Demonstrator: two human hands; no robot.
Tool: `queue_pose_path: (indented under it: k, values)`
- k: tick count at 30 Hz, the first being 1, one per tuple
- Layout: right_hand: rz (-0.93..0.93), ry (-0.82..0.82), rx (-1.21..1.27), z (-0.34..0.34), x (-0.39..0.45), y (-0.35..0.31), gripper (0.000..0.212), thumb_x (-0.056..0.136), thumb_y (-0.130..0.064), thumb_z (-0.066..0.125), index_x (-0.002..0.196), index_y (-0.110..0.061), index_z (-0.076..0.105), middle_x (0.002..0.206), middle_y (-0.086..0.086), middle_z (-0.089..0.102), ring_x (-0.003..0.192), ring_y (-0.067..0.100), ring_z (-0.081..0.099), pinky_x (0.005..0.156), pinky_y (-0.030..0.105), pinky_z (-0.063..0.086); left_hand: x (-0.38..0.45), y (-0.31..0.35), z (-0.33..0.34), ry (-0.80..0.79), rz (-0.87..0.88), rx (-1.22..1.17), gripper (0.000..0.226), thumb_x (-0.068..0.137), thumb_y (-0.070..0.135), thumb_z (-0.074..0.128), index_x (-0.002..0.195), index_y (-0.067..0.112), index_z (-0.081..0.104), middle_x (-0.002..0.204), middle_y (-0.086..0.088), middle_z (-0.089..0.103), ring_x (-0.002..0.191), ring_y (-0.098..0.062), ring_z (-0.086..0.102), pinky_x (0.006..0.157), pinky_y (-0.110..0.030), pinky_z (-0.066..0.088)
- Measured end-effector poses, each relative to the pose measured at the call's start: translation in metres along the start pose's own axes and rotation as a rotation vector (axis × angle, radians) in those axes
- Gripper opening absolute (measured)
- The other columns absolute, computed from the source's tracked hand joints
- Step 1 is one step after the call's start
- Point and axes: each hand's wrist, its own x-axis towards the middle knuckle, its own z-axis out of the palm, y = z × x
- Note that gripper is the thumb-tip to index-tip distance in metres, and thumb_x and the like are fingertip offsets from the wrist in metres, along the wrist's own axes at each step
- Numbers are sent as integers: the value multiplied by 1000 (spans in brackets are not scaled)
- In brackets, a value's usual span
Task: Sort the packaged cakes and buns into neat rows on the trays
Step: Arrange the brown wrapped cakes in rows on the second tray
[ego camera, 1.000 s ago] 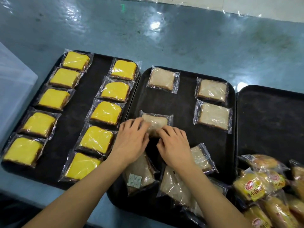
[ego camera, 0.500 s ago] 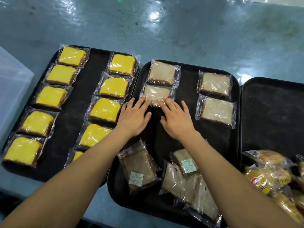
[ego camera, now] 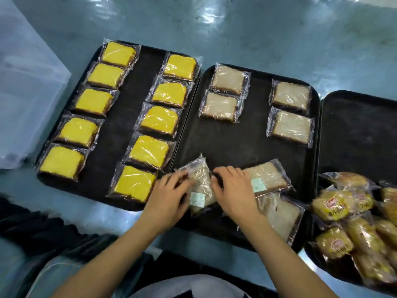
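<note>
A loose packaged pale cake lies tilted at the near edge of the middle black tray. My left hand grips its left side and my right hand grips its right side. Two more loose pale cakes lie just right of my right hand. Farther back, pale cakes stand in two short columns, two on the left and two on the right. The left tray holds several yellow cakes in two rows.
A third black tray on the right carries a heap of wrapped buns at its near end. A translucent plastic box stands left of the trays. The trays sit on a glossy blue-grey table.
Both hands let go of the pale cake set second in the left column. They drew back to the tray's near edge and took hold of a loose pale cake.
</note>
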Motion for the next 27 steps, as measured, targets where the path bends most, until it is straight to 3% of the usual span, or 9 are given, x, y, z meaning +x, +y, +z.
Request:
queue_pose_path:
  k: [4,8,10,12,14,18,20,24,27]
  values:
    - [114,-222,-59,3,-17,-20,40,94,-51,55,122,-22,61,116,2,62,111,28,57,100,45,40,-26,3,12,-80,-52,-20,65,88,40,51,151,40,36,164,7,26,145,-29,32,110,-45,35]
    - [246,-139,348,-14,-15,-36,21,87,-34,70,103,-26,59,101,-5,63,93,19,62,81,34,46,-18,10,-5,-9,-54,-129,57,90,35,49,147,34,44,159,6,34,139,-28,36,111,-44,34]
    - [217,-22,452,-28,-14,-40,23,84,-29,73,98,-29,56,95,-10,62,86,13,59,75,32,46,-16,9,-15,72,-45,-195,54,90,30,51,144,31,47,155,2,39,134,-26,41,110,-44,37]
    - [22,158,285,-39,-16,-43,28,81,-26,74,103,-29,57,100,-10,59,90,16,55,78,34,45,-13,3,-21,128,-61,-249,53,90,28,51,142,31,49,151,0,42,131,-26,42,109,-43,38]
    - [-137,210,92,-36,-21,-45,32,81,-24,73,109,-28,59,107,-8,58,97,18,52,83,36,42,-13,-4,-19,152,-103,-268,49,90,25,52,139,28,52,149,0,45,129,-27,44,108,-44,39]
    - [-183,-114,-111,2,-36,-34,44,87,-26,65,130,-29,57,133,-8,55,126,19,50,105,39,37,-19,-18,-10,135,-247,-247,43,94,17,57,137,22,54,145,0,48,125,-28,46,107,-43,38]
    - [-173,-104,-82,9,-42,-27,46,88,-24,64,133,-27,58,142,-6,54,132,18,47,112,41,35,-23,-20,-7,130,-248,-214,45,94,17,56,138,20,53,143,0,50,124,-28,48,106,-43,40]
    - [-64,97,4,5,-48,-21,25,90,-22,63,115,-23,63,123,-3,60,112,23,55,99,41,46,-30,-16,-4,156,-63,-108,49,91,19,51,140,24,52,146,1,48,122,-26,47,103,-42,44]
    - [-17,160,-22,-4,-45,-14,28,89,-19,61,118,-19,61,115,0,57,102,26,56,93,42,48,-29,-7,-3,145,16,-22,49,93,28,47,142,27,50,151,0,43,126,-26,43,104,-41,43]
